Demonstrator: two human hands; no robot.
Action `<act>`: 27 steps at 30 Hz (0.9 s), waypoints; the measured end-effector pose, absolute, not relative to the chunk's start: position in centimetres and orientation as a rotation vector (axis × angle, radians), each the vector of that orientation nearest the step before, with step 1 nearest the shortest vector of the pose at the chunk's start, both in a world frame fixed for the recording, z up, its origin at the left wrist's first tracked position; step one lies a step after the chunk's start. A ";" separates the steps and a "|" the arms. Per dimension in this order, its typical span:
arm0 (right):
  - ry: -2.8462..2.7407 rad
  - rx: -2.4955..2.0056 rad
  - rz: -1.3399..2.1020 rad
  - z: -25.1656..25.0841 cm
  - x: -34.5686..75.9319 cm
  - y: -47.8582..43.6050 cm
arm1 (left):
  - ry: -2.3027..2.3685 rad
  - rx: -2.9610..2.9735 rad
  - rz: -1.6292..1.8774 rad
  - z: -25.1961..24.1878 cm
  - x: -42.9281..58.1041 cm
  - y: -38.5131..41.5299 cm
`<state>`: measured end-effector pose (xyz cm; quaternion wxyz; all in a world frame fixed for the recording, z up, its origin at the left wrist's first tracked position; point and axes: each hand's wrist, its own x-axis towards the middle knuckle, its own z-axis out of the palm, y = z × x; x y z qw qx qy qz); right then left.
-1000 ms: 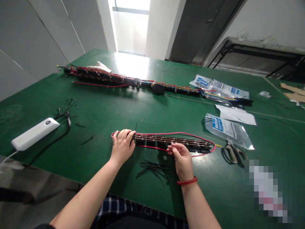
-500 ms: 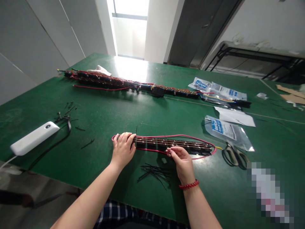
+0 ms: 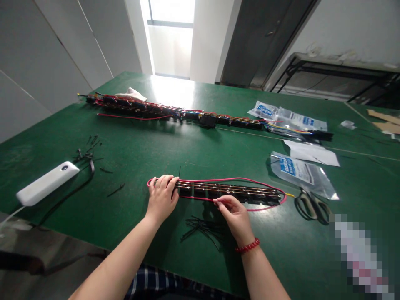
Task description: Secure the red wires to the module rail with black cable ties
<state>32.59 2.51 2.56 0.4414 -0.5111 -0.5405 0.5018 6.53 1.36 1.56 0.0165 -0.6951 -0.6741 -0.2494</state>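
Left hand (image 3: 161, 196) lay palm down with its fingers stretched over the left end of a black strip (image 3: 231, 191), pressing it flat rather than closing round it. Right hand (image 3: 235, 212) had thumb and forefinger pinched shut on the red wire (image 3: 250, 180) where it ran along the strip's near edge, about midway along. A red bead bracelet (image 3: 247, 246) sat on that wrist.

From the head camera, the strip lay lengthwise on the green surface (image 3: 134, 154), straight in front of the person, with the red wire looping around it on both long sides. A loose pile of black cable ties (image 3: 203, 227) lay just nearer than the strip, between the two forearms. Scissors (image 3: 311, 205) rested just off the strip's right end, and beyond them a clear bag with a blue label (image 3: 300, 171). Far to the left sat a white oblong device (image 3: 46, 183) with a black cord, and short black offcuts (image 3: 90, 148) were scattered near it. Across the far part of the surface stretched a long wired assembly (image 3: 175, 111), well apart from the hands.
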 end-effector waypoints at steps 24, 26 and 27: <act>-1.258 -1.287 1.254 2.5 32.5 2.5 | -2.084 -2.161 -0.778 1.7 6.7 1.4; -1.235 -1.291 1.238 2.6 32.5 2.5 | -2.084 -2.160 -0.780 1.7 6.7 1.4; -1.225 -1.291 1.226 2.6 32.5 2.5 | -2.084 -2.160 -0.779 1.7 6.7 1.4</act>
